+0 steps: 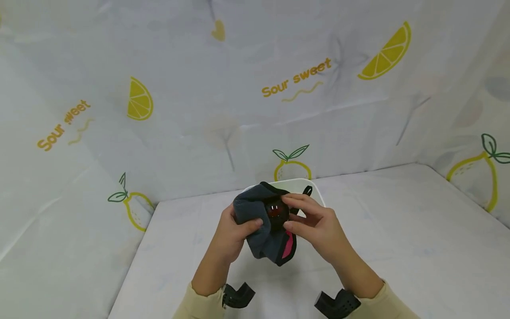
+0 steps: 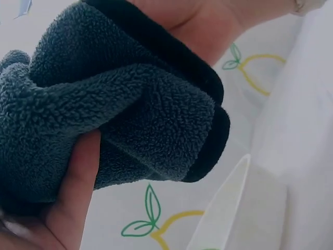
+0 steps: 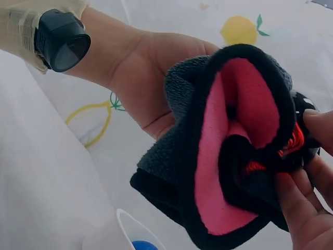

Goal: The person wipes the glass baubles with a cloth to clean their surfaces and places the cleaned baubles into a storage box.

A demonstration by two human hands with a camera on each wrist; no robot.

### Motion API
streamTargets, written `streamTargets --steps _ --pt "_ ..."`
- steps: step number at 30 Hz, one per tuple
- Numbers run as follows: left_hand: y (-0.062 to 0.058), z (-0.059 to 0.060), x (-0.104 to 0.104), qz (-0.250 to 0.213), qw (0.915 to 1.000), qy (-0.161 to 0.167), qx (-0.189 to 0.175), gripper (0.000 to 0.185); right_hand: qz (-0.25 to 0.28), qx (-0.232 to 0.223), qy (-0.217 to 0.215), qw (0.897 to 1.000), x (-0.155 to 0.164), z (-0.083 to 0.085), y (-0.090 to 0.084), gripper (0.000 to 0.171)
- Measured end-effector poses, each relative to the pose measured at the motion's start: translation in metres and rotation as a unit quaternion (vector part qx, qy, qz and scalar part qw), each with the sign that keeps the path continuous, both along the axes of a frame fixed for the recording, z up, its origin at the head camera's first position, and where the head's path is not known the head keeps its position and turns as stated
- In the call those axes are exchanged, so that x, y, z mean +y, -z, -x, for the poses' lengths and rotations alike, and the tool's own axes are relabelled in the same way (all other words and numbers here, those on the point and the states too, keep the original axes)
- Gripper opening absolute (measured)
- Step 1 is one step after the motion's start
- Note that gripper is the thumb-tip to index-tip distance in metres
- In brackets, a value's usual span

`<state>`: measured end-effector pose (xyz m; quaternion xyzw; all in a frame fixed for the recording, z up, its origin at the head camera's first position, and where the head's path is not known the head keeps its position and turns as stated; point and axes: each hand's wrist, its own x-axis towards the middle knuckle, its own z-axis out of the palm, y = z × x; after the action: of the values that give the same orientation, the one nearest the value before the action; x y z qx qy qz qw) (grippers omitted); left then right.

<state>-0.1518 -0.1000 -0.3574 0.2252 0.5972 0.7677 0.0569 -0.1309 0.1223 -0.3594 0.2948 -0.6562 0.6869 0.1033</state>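
In the head view, my left hand (image 1: 233, 235) grips a bunched fleecy cloth (image 1: 255, 212), dark blue-grey on one side and pink on the other, with black edging. A glossy black rounded object (image 1: 276, 213) with red in it sits against the cloth's folds. My right hand (image 1: 312, 219) pinches this object between thumb and fingers; its kind I cannot tell. In the right wrist view, the pink side of the cloth (image 3: 208, 208) faces the camera, and the black and red object (image 3: 299, 136) shows at its edge. Cloth hides part of the left fingers.
A white container (image 1: 318, 192) stands on the table behind the hands, partly covered by them. Something blue (image 3: 144, 245) lies inside it. The white table (image 1: 398, 230) meets a lemon-print sheet (image 1: 199, 88) at its back edge.
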Motion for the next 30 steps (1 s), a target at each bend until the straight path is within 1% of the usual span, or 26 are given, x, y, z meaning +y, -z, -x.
streamTargets --steps 2,5,7,9,13,15,16,18,20,21,22,24,25,27,29,30 --pt "-0.001 0.001 -0.001 -0.001 0.9999 0.010 0.010 0.052 0.019 -0.027 -0.027 0.999 0.002 0.002 0.001 0.048" --pt "-0.001 0.002 -0.002 0.013 0.9996 0.014 0.022 0.051 0.027 -0.051 -0.052 0.997 0.004 0.006 0.004 0.051" --pt "0.000 0.002 -0.003 0.021 0.9992 0.016 0.031 0.052 0.020 -0.052 -0.059 0.997 0.005 0.008 0.005 0.053" --pt "0.000 0.003 -0.003 0.028 0.9988 0.016 0.038 0.052 -0.003 -0.039 -0.052 0.998 0.005 0.009 0.006 0.053" --pt "0.000 0.003 -0.004 0.037 0.9990 0.002 0.027 0.054 -0.062 -0.006 -0.008 0.998 0.003 0.008 0.007 0.053" --pt "-0.001 0.002 -0.004 0.046 0.9987 -0.016 0.013 0.054 -0.088 0.009 0.024 0.996 0.001 0.006 0.007 0.053" --pt "-0.001 0.001 -0.003 0.059 0.9977 -0.031 0.012 0.054 -0.096 0.018 0.039 0.994 0.000 0.005 0.008 0.054" --pt "-0.001 0.000 -0.001 0.097 0.9928 -0.065 0.025 0.051 -0.106 0.042 0.067 0.991 -0.004 0.004 0.009 0.054" --pt "0.000 -0.002 0.002 0.143 0.9837 -0.099 0.046 0.050 -0.110 0.057 0.092 0.988 -0.008 0.003 0.011 0.053" --pt "0.000 -0.003 0.003 0.165 0.9779 -0.113 0.061 0.051 -0.110 0.056 0.103 0.987 -0.010 0.002 0.011 0.052" --pt "0.000 -0.003 0.004 0.184 0.9721 -0.123 0.079 0.052 -0.106 0.044 0.110 0.987 -0.012 0.002 0.012 0.050" --pt "0.000 -0.004 0.005 0.201 0.9657 -0.124 0.107 0.056 -0.095 -0.013 0.115 0.989 -0.014 0.001 0.011 0.044" --pt "0.000 -0.004 0.005 0.204 0.9643 -0.119 0.119 0.058 -0.088 -0.053 0.113 0.988 -0.015 0.001 0.010 0.041" --pt "0.000 -0.004 0.004 0.207 0.9628 -0.110 0.135 0.060 -0.072 -0.130 0.102 0.984 -0.015 0.001 0.008 0.038" --pt "-0.002 -0.004 0.002 0.211 0.9631 -0.101 0.133 0.060 -0.051 -0.193 0.082 0.977 -0.014 0.003 0.006 0.039" --pt "-0.002 -0.004 0.002 0.212 0.9641 -0.097 0.127 0.060 -0.043 -0.213 0.072 0.974 -0.013 0.003 0.005 0.040"
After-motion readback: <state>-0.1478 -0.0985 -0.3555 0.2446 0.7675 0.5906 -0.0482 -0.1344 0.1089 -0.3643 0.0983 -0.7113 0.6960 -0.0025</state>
